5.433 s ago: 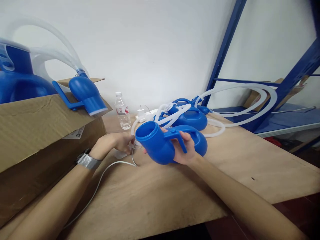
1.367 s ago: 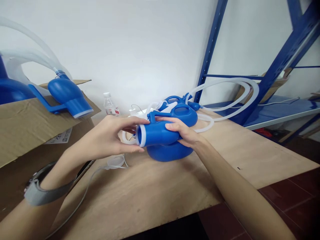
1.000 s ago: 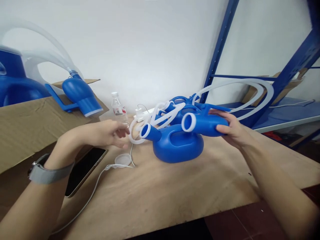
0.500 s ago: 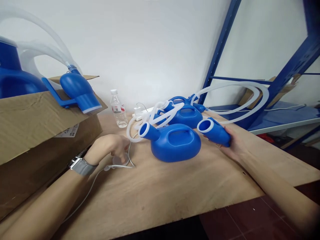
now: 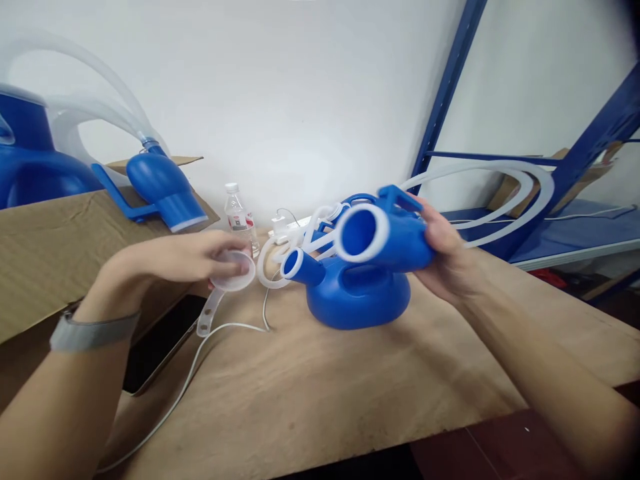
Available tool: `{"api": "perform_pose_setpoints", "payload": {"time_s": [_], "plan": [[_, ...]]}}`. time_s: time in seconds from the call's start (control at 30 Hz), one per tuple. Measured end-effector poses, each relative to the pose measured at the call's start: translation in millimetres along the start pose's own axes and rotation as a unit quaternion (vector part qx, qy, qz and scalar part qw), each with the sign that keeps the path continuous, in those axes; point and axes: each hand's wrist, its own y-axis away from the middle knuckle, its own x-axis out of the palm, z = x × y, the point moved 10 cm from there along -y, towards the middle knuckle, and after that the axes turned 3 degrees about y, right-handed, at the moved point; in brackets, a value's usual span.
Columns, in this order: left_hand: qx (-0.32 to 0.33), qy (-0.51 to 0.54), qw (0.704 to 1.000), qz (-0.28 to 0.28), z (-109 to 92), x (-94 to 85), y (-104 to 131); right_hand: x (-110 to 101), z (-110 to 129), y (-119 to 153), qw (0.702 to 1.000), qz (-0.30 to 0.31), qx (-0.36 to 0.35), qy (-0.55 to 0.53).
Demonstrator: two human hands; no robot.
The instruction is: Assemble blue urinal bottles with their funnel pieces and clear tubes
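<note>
My left hand [image 5: 210, 260] grips a translucent plastic cap [image 5: 235, 283], its strap with holes hanging down over the table. My right hand [image 5: 445, 253] is closed round a blue plastic funnel-like piece [image 5: 405, 240] with a white rim and a small handle. The piece's wide mouth faces left, toward the cap, with a gap between the two. Below and behind it stands a blue urinal bottle [image 5: 357, 303] on the table, partly covered by the held piece. The bottle's open spout [image 5: 303, 267] points up and left.
A cardboard box [image 5: 60, 233] at left holds more blue bottles and a blue funnel piece [image 5: 163, 190] with clear hoses. A phone [image 5: 163, 347], a white cable [image 5: 190, 373], a water bottle [image 5: 241, 217] and coiled hoses [image 5: 530, 183] lie about. Blue shelving [image 5: 570, 227] stands right.
My left hand has lifted the cap off the table, leftward and up. My right hand has brought the blue piece up and left, in front of the standing bottle. A phone now shows.
</note>
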Motion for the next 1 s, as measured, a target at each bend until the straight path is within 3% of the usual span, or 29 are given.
{"api": "perform_pose_setpoints", "payload": {"time_s": [0.07, 0.13, 0.2, 0.27, 0.47, 0.57, 0.77, 0.9, 1.0], "plan": [[0.048, 0.09, 0.991, -0.087, -12.4, -23.0, 6.3, 41.4, 2.0, -11.7, 0.999, 0.043, -0.016, -0.001], [0.087, 0.224, 0.952, -0.191, -16.2, -40.9, 8.9, 69.4, 0.1, -24.0, 0.996, 0.072, -0.051, 0.027], [0.118, 0.352, 0.885, -0.282, -12.7, -47.8, 8.3, 82.8, -6.0, -34.9, 0.992, 0.081, -0.082, 0.045], [0.129, 0.398, 0.849, -0.323, -12.9, -41.1, 2.1, 86.1, -14.2, -42.2, 0.991, 0.079, -0.096, 0.046], [0.109, 0.443, 0.839, -0.297, -35.9, -7.7, -12.5, 84.6, -31.7, -38.2, 0.991, 0.092, -0.076, 0.055], [0.099, 0.426, 0.855, -0.279, -45.4, -1.8, -10.2, 78.0, -36.3, -36.6, 0.992, 0.077, -0.084, 0.051], [0.078, 0.422, 0.866, -0.258, -42.0, -5.0, -6.9, 67.6, -42.1, -42.3, 0.984, 0.063, -0.154, 0.065], [0.074, 0.408, 0.866, -0.278, -38.2, -9.0, -5.9, 72.5, -42.4, -39.5, 0.984, 0.088, -0.137, 0.067], [0.062, 0.349, 0.883, -0.307, -39.9, -7.1, -5.5, 77.4, -36.5, -33.7, 0.985, 0.1, -0.128, 0.063]]}}
